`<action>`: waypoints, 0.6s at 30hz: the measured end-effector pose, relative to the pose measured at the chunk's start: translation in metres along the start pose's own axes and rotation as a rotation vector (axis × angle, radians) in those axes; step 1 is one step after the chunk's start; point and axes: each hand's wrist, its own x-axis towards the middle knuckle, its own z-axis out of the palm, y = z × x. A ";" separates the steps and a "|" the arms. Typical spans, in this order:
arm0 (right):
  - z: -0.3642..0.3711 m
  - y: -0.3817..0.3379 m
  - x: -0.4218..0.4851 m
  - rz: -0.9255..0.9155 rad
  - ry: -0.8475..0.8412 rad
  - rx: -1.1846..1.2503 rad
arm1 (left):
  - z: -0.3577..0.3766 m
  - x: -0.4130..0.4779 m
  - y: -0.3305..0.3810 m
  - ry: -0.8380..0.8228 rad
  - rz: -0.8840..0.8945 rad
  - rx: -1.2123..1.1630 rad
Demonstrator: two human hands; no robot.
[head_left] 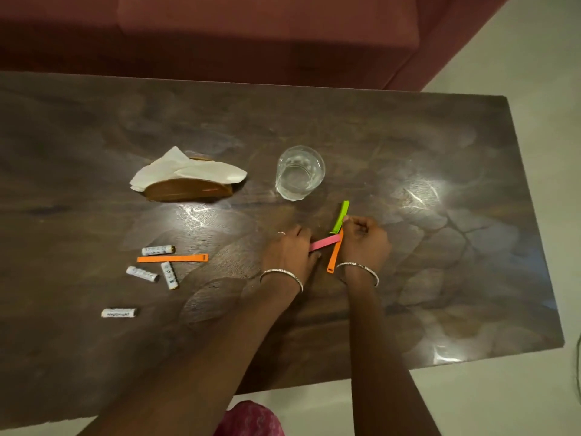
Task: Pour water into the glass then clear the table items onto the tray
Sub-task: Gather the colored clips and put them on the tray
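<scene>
Head camera looks down on a dark, glossy table [440, 247], and both hands meet just right of its middle. My read of the left hand [290, 250]: fingers curled, pinching one end of a pink strip [325, 242] that runs across to the right hand [364, 240]. That hand is curled too, thumb pressed on a green strip [340, 217] that sticks up and away from me. A second orange strip [334, 256] slants down between the two wrists, touching the right hand – I cannot tell whether the fingers actually grip it. Each wrist carries a silver bangle [283, 276], and the left hand wears a ring [280, 233].

The glass [300, 173] stands upright on the table just beyond the hands, apart from them; how full it is I cannot make out. To its left sits a wooden napkin holder [188, 190] with white napkins [188, 169] spilling out of the top.

Nearer me on the left lies a lone orange strip [172, 258], flat, with three small white tubes [158, 250] clustered around it – a fourth tube [119, 312] lies alone, closer to the table's near edge. Their printing is too blurred to read.

Past the far edge is a maroon sofa [251, 36], with pale floor [534, 58] on the right.
</scene>
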 end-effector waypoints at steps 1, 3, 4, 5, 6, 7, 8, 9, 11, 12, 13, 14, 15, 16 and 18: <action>0.003 -0.001 0.005 0.008 -0.022 -0.012 | 0.003 0.002 0.000 -0.006 0.001 0.039; 0.008 -0.003 0.013 0.033 -0.071 -0.047 | 0.006 0.004 -0.002 0.006 0.001 0.068; 0.011 -0.004 0.015 0.043 -0.090 -0.069 | 0.007 0.004 -0.003 0.019 -0.002 0.074; 0.013 -0.004 0.017 0.048 -0.101 -0.093 | 0.006 0.003 -0.005 0.034 -0.007 0.070; 0.015 -0.005 0.018 0.051 -0.105 -0.115 | 0.006 0.003 -0.007 0.051 -0.013 0.053; 0.016 -0.005 0.019 0.053 -0.103 -0.132 | 0.005 0.001 -0.010 0.071 -0.017 0.026; 0.017 -0.006 0.019 0.052 -0.095 -0.138 | 0.004 -0.001 -0.013 0.092 -0.019 -0.008; 0.018 -0.005 0.019 0.049 -0.087 -0.132 | 0.003 -0.004 -0.017 0.116 -0.019 -0.050; 0.019 -0.005 0.016 0.044 -0.059 -0.080 | 0.000 -0.011 -0.026 0.163 -0.036 -0.154; 0.019 -0.004 0.014 0.045 -0.043 -0.037 | -0.002 -0.016 -0.030 0.178 -0.060 -0.205; 0.018 -0.004 0.011 0.044 -0.025 0.007 | -0.004 -0.020 -0.035 0.185 -0.090 -0.255; 0.017 -0.004 0.006 0.045 -0.001 0.049 | -0.006 -0.025 -0.040 0.192 -0.125 -0.309; 0.016 -0.004 0.001 0.055 0.027 0.092 | -0.007 -0.031 -0.045 0.201 -0.166 -0.382; 0.015 -0.004 -0.006 0.083 0.048 0.153 | -0.010 -0.037 -0.051 0.209 -0.220 -0.485; 0.013 -0.005 -0.023 0.159 0.030 0.335 | -0.017 -0.049 -0.061 0.207 -0.349 -0.744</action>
